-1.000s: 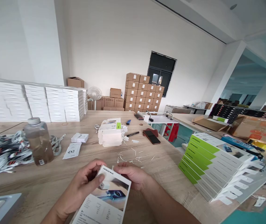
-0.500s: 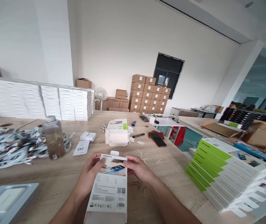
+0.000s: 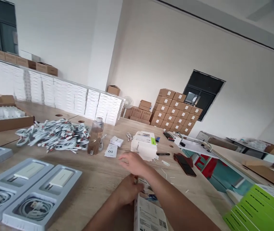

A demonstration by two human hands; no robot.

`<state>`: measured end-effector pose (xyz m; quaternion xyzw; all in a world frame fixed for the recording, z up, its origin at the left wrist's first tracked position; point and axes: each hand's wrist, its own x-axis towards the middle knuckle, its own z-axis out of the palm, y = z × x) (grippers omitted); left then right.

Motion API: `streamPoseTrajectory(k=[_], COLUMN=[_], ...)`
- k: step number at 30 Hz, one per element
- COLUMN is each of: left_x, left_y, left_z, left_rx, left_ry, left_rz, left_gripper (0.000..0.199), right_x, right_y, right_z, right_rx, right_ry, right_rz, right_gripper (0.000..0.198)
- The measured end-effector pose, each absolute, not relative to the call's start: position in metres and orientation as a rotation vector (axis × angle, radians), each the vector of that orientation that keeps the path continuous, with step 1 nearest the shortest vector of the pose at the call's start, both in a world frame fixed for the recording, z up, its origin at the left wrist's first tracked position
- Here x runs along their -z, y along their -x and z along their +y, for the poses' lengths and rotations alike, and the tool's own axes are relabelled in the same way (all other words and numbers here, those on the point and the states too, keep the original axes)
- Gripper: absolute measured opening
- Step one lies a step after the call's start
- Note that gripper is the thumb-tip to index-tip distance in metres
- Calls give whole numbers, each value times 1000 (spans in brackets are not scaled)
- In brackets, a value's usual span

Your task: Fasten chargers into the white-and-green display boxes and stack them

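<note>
My left hand (image 3: 128,190) grips the top edge of a printed white retail box (image 3: 150,215), which leans toward me at the bottom of the view. My right hand (image 3: 134,163) reaches leftward over the box with its fingers stretched out and nothing seen in them. Its fingertips are near a small stack of white leaflets (image 3: 111,150). Small white folded cards (image 3: 116,141) lie behind those. Left of my arms, grey plastic trays (image 3: 78,179) hold a white charger (image 3: 61,178) and a coiled white cable (image 3: 36,208).
A bottle (image 3: 95,136) stands beside a heap of white cables (image 3: 57,134). Flattened cartons (image 3: 145,150), a black marker (image 3: 163,154) and a phone (image 3: 185,164) lie across the table. Green-and-white boxes (image 3: 259,208) are stacked at right. A cardboard box (image 3: 9,123) sits at left.
My right hand has let go of the box and crossed to the left toward the leaflets. My left hand still grips the box. The view has swung left, showing more trays.
</note>
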<state>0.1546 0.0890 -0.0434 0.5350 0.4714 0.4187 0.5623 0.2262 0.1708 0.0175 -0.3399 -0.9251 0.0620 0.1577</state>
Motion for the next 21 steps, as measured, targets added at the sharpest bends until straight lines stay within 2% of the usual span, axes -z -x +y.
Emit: streamPoseTrajectory(k=[4, 8, 12, 16, 21], left_x=[43, 44, 48, 48, 46], left_y=[-153, -154, -155, -153, -144], left_z=[89, 91, 92, 90, 99], left_rx=[-988, -985, -1003, -1030, -1093], left_ry=[-1274, -1242, -1186, -1097, -950], left_rz=[1111, 1121, 1116, 1095, 1120], left_gripper=[38, 37, 29, 34, 30], right_x=[-7, 9, 18, 13, -18], right_y=[-164, -141, -142, -147, -167], right_z=[206, 226, 231, 226, 205], right_rx=[-67, 5, -20, -118, -206], right_ry=[957, 1007, 1035, 972, 929], right_rz=[-2803, -2857, -2778, -2589, -2271], right_gripper=[42, 12, 17, 18, 34])
